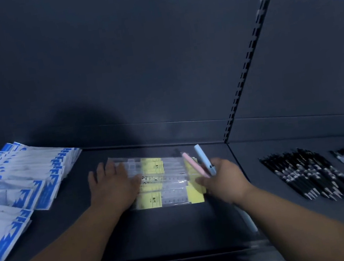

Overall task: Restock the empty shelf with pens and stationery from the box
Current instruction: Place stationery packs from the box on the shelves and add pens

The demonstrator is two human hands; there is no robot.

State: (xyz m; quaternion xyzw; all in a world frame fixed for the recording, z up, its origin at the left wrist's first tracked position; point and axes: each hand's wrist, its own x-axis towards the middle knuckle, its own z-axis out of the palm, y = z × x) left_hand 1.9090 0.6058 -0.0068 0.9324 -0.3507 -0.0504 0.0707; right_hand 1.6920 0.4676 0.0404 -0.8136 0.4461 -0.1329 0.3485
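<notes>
Left hand (115, 188): fingers straight, flat on the ruler packs (163, 183) on the shelf (180, 225). Right hand (225, 178): curled round pink and blue pens (203, 158), fingertips at the packs' edge. Packs probably light with slick film; pinch the edges.

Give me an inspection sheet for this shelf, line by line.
Surface: dark shelf, partly stocked.
Job's things: clear yellow-labelled packs at centre; blue-and-white packets fanned at left; black pens in two groups at right.
Clutter: pale blurred thing under the right forearm, unclear.
Grippers: left hand flat on the packs; right hand grips a pink pen and a blue pen.
Cables: nothing seen.
Surroundings: dark back panel, slotted upright.
</notes>
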